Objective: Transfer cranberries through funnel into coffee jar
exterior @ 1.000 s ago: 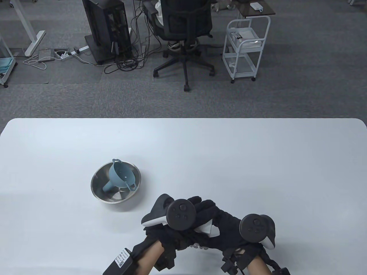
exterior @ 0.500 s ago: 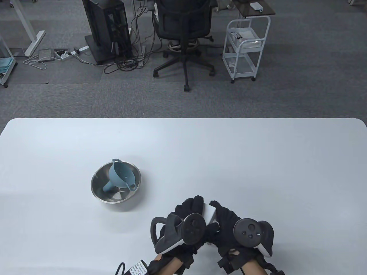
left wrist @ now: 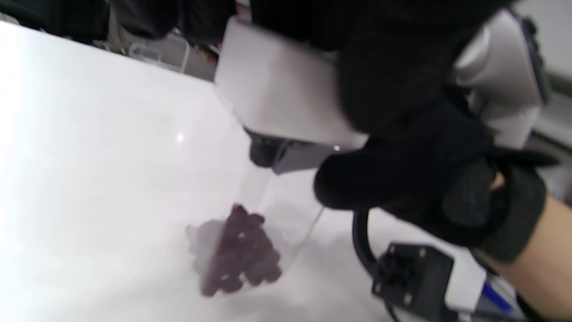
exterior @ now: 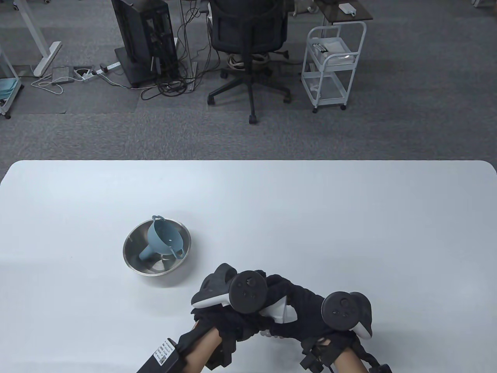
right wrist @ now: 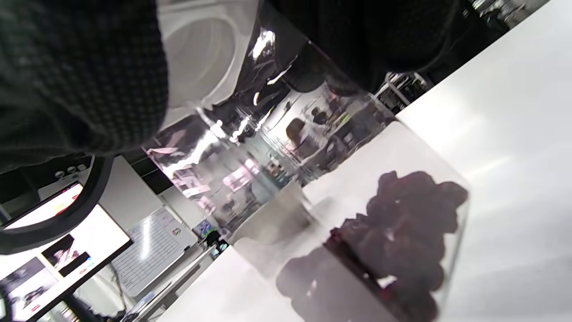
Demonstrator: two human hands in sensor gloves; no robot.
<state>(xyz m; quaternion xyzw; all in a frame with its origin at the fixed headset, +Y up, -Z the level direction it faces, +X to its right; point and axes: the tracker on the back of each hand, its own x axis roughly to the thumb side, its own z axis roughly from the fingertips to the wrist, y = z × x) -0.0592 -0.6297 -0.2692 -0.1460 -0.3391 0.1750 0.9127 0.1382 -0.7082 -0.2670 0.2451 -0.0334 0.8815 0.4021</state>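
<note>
At the table's near edge, left hand and right hand grip one jar.

Clear jar holding cranberries, funnel in bowl

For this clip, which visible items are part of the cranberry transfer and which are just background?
Part of the job:
- clear jar, white lid on top, gripped by left hand and right hand
- cranberries at the jar's bottom
- blue funnel, lying on its side in the steel bowl

Just lying about:
- office chair
- white cart
- computer tower
</note>
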